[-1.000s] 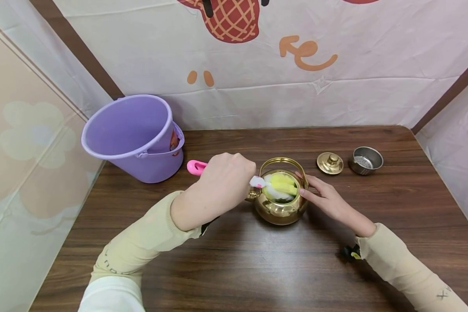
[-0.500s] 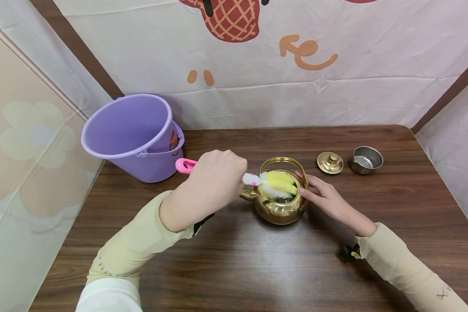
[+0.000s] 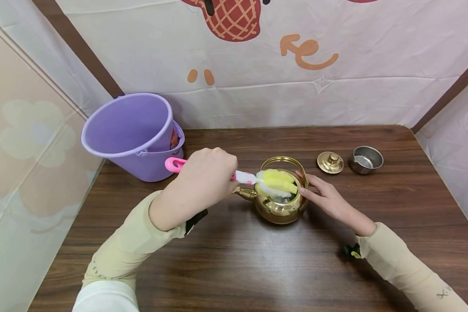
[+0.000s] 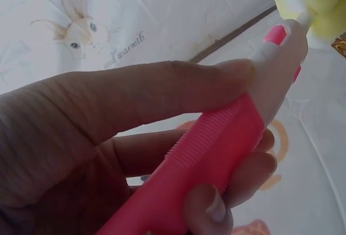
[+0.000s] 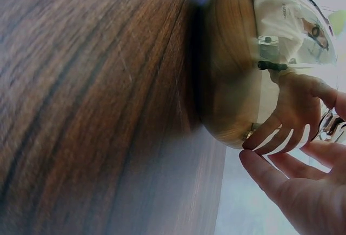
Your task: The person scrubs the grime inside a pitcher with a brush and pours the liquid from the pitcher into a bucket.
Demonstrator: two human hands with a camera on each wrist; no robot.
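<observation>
My left hand [image 3: 203,175] grips the pink and white handle of a sponge bottle brush [image 4: 200,162], thumb along the handle in the left wrist view. The brush's yellow and white sponge head [image 3: 277,181] sits in the mouth of a gold tea kettle [image 3: 278,213], partly above the rim. The kettle stands upright on the table with its arched handle raised and its spout pointing left. At the kettle's right side is my right hand [image 3: 327,196], fingers spread and extended. Its fingertips touch the shiny wall in the right wrist view, thumb near the rim.
The gold lid [image 3: 329,163] lies on the wooden table [image 3: 257,273] behind the right hand. Beside it is a small metal strainer cup [image 3: 366,160]. A purple bucket [image 3: 152,167] stands at the back left, against the printed curtain [image 3: 257,104].
The left hand has drawn back leftward with the brush, uncovering more of the spout, while the sponge head has shifted slightly left and up in the kettle's mouth. Right hand and kettle stay put.
</observation>
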